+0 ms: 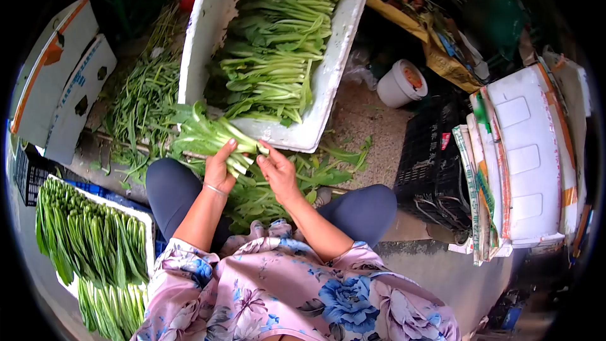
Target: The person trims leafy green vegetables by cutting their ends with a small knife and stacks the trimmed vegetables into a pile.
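My left hand (221, 167) is closed around a small bunch of leafy greens (205, 134), with the leaves pointing left and the pale stems pointing right. My right hand (278, 173) pinches at the pale stem ends of the same bunch. Just beyond my hands a white foam box (194, 57) holds rows of the same kind of greens (278, 44), stems mostly to the right. Below my hands, between my knees, lie loose leaves (252, 202).
A heap of leaves and stalks (145, 101) lies left of the box. Packed greens (95, 233) fill another foam box at lower left. To the right stand a white bucket (394, 85), a black crate (429, 158) and stacked foam lids (524, 158).
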`<state>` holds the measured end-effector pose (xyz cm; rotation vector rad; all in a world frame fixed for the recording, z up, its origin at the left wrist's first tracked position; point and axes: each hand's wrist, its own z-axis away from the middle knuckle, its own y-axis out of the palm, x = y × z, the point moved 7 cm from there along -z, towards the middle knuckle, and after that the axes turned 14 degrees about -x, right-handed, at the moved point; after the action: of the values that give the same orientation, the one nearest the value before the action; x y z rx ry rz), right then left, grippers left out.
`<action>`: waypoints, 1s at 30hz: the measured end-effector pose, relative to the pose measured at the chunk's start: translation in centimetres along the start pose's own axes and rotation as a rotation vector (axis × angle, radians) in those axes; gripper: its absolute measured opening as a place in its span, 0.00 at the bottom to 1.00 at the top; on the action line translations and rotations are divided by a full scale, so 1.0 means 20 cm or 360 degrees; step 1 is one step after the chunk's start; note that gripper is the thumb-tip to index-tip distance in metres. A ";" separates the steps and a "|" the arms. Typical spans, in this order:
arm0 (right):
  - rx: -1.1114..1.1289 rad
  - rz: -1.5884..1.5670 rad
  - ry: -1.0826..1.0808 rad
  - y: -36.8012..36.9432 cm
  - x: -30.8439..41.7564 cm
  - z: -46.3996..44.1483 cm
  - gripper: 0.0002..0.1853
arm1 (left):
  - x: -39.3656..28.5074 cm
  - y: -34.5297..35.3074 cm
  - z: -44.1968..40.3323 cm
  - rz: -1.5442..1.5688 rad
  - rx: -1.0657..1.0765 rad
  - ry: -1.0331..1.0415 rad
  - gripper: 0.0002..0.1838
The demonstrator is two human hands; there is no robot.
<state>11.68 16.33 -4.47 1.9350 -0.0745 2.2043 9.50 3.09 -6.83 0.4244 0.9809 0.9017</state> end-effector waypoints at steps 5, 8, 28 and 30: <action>0.0076 -0.0254 0.0301 0.02 0.02 0.04 0.23 | 0.02 -0.03 -0.02 -0.0008 -0.0128 0.0029 0.13; -0.0024 -0.0368 0.0488 -0.05 -0.08 0.01 0.13 | 0.00 -0.04 -0.01 -0.0061 -0.0159 0.0106 0.12; -0.0090 -0.0294 0.0884 -0.15 -0.21 0.24 0.14 | -0.09 0.03 0.02 0.0480 0.0149 -0.0102 0.19; -0.0054 -0.0570 0.0607 -0.04 -0.01 0.21 0.18 | -0.09 0.05 0.03 0.0469 0.0171 -0.0083 0.19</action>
<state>15.87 16.42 -4.17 1.3505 0.2689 2.2526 9.15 2.25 -4.98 0.6934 0.9357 1.0996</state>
